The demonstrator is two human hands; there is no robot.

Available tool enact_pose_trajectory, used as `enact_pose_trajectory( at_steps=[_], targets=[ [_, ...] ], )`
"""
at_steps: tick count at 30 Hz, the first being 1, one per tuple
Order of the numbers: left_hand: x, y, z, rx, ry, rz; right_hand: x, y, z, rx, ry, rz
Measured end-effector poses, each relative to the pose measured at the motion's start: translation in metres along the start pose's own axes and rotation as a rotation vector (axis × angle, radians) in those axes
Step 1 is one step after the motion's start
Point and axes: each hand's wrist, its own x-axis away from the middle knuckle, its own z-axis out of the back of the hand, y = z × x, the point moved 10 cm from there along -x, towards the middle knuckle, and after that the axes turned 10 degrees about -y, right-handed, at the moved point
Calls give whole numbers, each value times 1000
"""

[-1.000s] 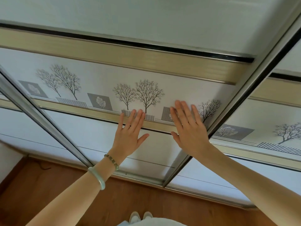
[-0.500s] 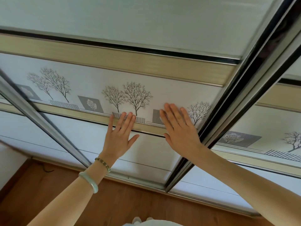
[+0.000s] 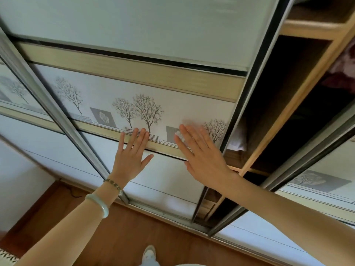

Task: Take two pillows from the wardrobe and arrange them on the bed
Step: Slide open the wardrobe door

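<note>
A sliding wardrobe door (image 3: 146,54) with a white panel, a tan band and printed bare trees fills the middle. My left hand (image 3: 132,156) lies flat on it with fingers spread. My right hand (image 3: 203,156) presses flat beside it, near the door's right edge. Right of that edge the wardrobe stands partly uncovered, showing wooden shelves (image 3: 307,29) and dark compartments. The corner of a white pillow (image 3: 237,141) pokes out on a shelf just right of my right hand. Dark red fabric (image 3: 343,72) lies in a compartment at the far right.
Another sliding door (image 3: 322,181) overlaps the opening at the lower right. A third door (image 3: 17,89) is at the left. The metal floor track (image 3: 165,214) runs along a brown wooden floor (image 3: 107,237). My foot (image 3: 149,252) shows at the bottom.
The middle door has slid left under both flat hands. The gap at its right edge has widened from a dark slit to an opening that shows shelves and a pillow corner.
</note>
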Motion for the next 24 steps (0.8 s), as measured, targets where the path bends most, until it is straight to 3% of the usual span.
enact_pose_trajectory(
  at_steps=[6, 13, 24],
  targets=[
    [5, -56, -16, -29, -38, 38, 6, 13, 24, -117, 210, -65],
    [15, -108, -15, 27, -11, 111, -15, 37, 4, -49, 88, -107],
    [23, -40, 27, 8, 97, -193, -103, -12, 8, -171, 108, 81]
  ],
)
